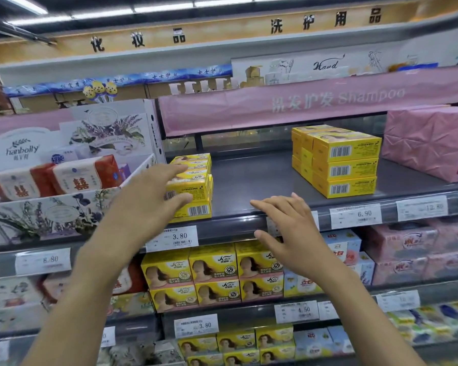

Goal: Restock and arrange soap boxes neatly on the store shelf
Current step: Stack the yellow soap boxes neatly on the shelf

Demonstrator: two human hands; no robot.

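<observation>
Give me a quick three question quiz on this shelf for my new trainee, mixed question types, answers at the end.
1. True or false: the right hand is holding a soap box.
2. Which price tag sits just below the left stack of yellow boxes? A) 3.80 B) 6.90 C) 8.80
3. How many boxes high is the front column of the right stack?
Key: 1 false, it is open and holds nothing. 2 A, the 3.80 tag. 3 three.
</observation>
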